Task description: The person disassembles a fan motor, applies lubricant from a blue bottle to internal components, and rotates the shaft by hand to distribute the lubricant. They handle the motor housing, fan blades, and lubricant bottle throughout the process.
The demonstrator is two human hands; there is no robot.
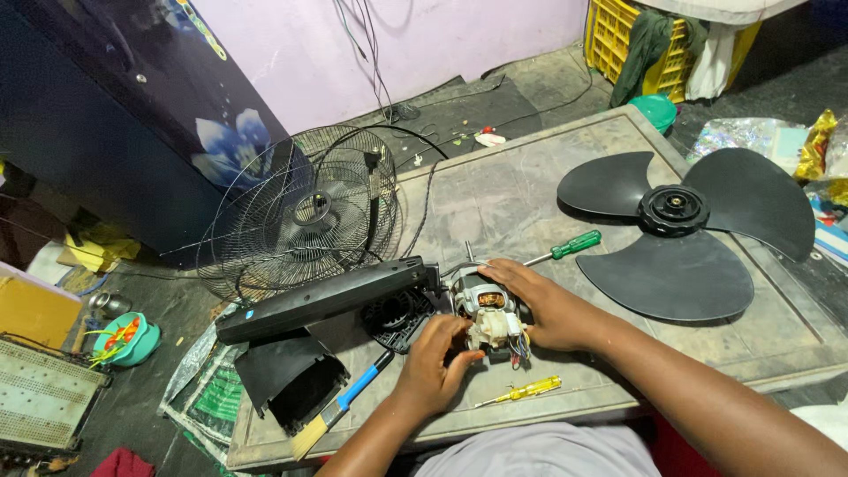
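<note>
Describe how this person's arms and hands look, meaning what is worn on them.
Both arms are bare up to the frame's lower edge, with no sleeves showing. The left hand and right hand wear no gloves; no rings, watch or bracelets show.

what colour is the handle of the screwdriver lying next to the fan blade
Green, on the screwdriver beside the black fan blade; the head view shows it clearly.

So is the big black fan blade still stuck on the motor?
No, the fan blade lies flat on the table, apart from the motor.
</note>
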